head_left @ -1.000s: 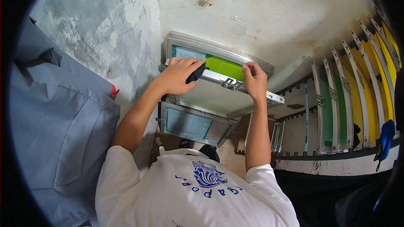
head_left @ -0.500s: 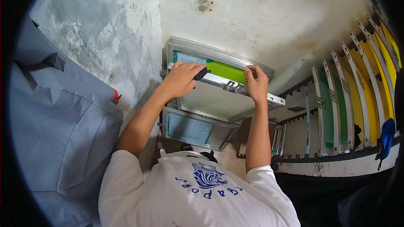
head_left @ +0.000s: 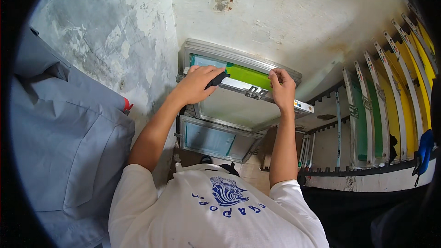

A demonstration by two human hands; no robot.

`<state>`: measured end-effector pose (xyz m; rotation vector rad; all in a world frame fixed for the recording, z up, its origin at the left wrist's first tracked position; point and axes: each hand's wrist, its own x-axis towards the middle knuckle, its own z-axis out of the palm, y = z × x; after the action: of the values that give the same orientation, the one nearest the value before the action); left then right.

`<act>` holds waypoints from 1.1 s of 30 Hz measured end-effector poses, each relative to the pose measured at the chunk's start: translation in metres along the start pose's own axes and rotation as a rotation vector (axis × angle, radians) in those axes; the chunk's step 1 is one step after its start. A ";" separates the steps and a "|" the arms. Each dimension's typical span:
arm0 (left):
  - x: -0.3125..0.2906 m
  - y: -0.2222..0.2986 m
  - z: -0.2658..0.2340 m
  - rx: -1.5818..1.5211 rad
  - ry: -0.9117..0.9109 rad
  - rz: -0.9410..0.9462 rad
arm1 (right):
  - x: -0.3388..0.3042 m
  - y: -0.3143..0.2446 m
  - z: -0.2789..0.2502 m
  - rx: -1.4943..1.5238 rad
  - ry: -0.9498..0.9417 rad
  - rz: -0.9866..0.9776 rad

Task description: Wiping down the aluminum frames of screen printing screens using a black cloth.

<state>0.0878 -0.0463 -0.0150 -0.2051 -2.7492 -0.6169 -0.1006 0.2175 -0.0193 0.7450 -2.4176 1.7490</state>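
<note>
An aluminium screen-printing frame (head_left: 239,86) stands tilted in front of me, metal clips on its upper bar. My left hand (head_left: 196,84) is closed over the left part of this bar, pressing a small black cloth-like piece (head_left: 217,80) there between thumb and fingers. Toward the bar's right end, my right hand (head_left: 283,86) has its thumb and fingertips pinched together just above the bar. What lies in that pinch, if anything, is too small to make out. Behind the bar, a bright green strip (head_left: 248,76) shows beside a light-blue area.
More aluminium frames (head_left: 229,48) lean against the stained wall. A lower frame with a blue panel (head_left: 209,140) stands near my feet. To the right, a slotted rack (head_left: 349,173) holds several upright frames with green and yellow mesh. Grey fabric (head_left: 78,147) hangs at left.
My view has shifted slightly. The left hand has tilted a little, and the black piece now lies closer against the bar. The right hand keeps its pinch near the bar.
</note>
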 end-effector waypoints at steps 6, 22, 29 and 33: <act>-0.001 0.003 0.002 0.046 0.026 0.005 | 0.000 0.001 -0.002 -0.017 -0.007 0.001; -0.003 0.011 0.013 0.062 0.077 -0.035 | -0.004 0.003 -0.006 0.010 -0.013 -0.013; -0.005 0.009 0.011 0.078 0.059 -0.038 | -0.006 0.002 -0.005 -0.001 -0.019 -0.028; -0.004 0.013 0.003 0.031 0.025 -0.059 | -0.007 0.001 -0.006 -0.006 -0.019 -0.014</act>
<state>0.0937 -0.0331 -0.0140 -0.1082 -2.7473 -0.5882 -0.0964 0.2252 -0.0207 0.7797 -2.4223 1.7363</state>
